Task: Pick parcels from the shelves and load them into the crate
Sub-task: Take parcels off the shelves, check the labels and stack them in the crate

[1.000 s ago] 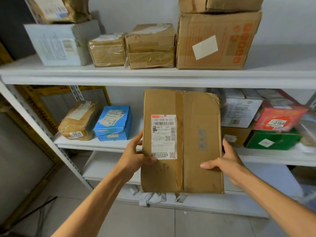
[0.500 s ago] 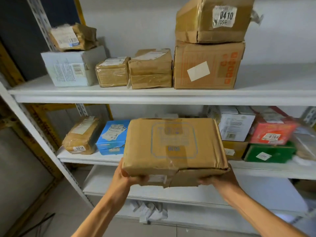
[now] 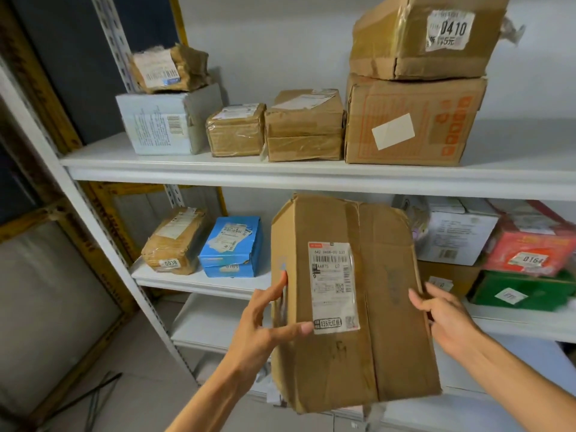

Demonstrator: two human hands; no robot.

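A large brown cardboard parcel (image 3: 349, 304) with a white shipping label is held upright in front of the white shelves, its labelled face toward me. My left hand (image 3: 265, 325) grips its left edge, thumb across the front near the label and fingers along the side. My right hand (image 3: 442, 319) holds the right edge, fingers curled behind it. No crate is in view.
Upper shelf (image 3: 218, 174) carries a grey box (image 3: 162, 123), small brown parcels (image 3: 304, 126) and two stacked big cartons (image 3: 411, 120). Middle shelf holds a brown parcel marked 0038 (image 3: 174, 241), a blue box (image 3: 230, 247), white, red (image 3: 530, 244) and green boxes. Tiled floor lies below left.
The parcel was tipped flat half a second ago; now it stands upright again with the label facing me. The view has shifted up and left.
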